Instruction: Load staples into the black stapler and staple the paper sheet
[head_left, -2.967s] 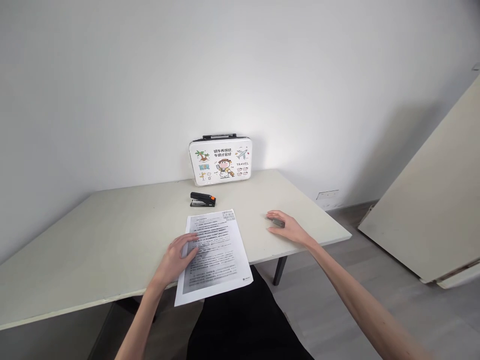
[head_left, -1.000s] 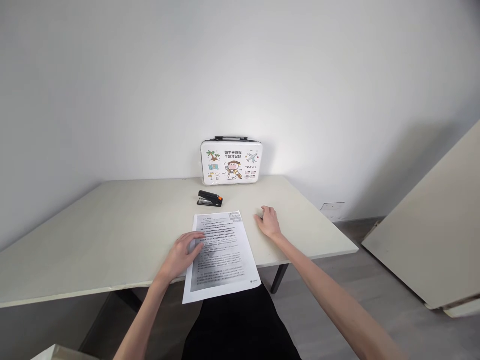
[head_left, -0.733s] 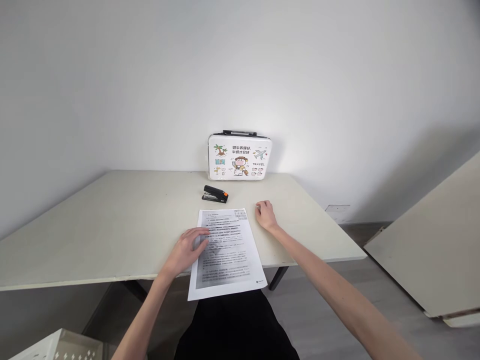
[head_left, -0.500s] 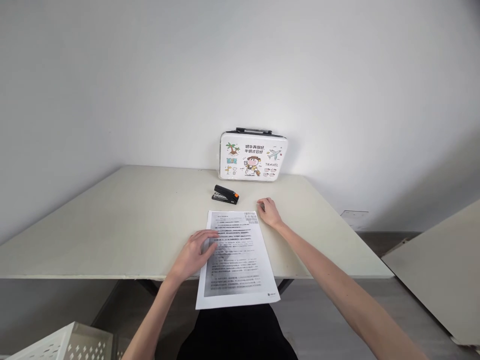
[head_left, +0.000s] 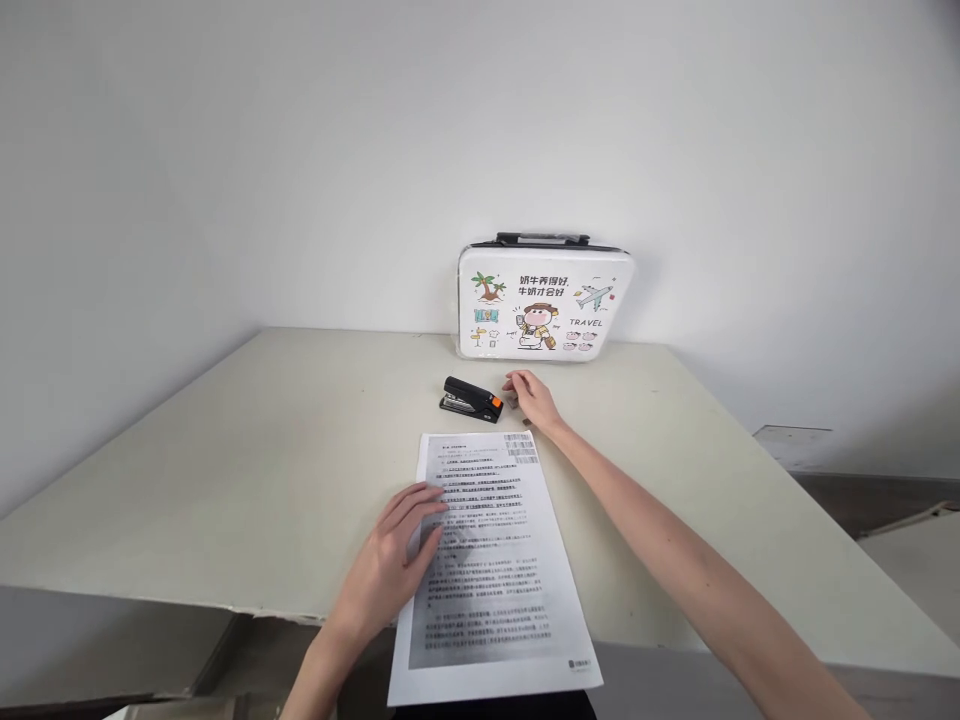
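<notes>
A printed sheet of paper [head_left: 487, 560] lies on the table, its near end sticking out over the front edge. My left hand [head_left: 397, 550] rests on its left side, fingers stretched out flat. Beyond the paper's top edge sits a black stapler [head_left: 469, 400] with an orange end. Just right of the stapler is my right hand [head_left: 534, 402], fingers bent and not touching it. Small greyish-brown pieces [head_left: 513, 403] show at its fingertips and under the palm. They are too small to name, and whether the fingers grip one is partly hidden.
A white case [head_left: 544, 300] with cartoon prints and a black handle stands upright against the wall at the back of the pale table [head_left: 225, 480]. A wall plate [head_left: 793, 440] is at the right. Something pale [head_left: 180, 708] shows at the lower left edge.
My right hand has moved from beside the paper's top corner closer to the stapler, and small pieces now show beneath it. My left hand stays on the paper. The view has come closer.
</notes>
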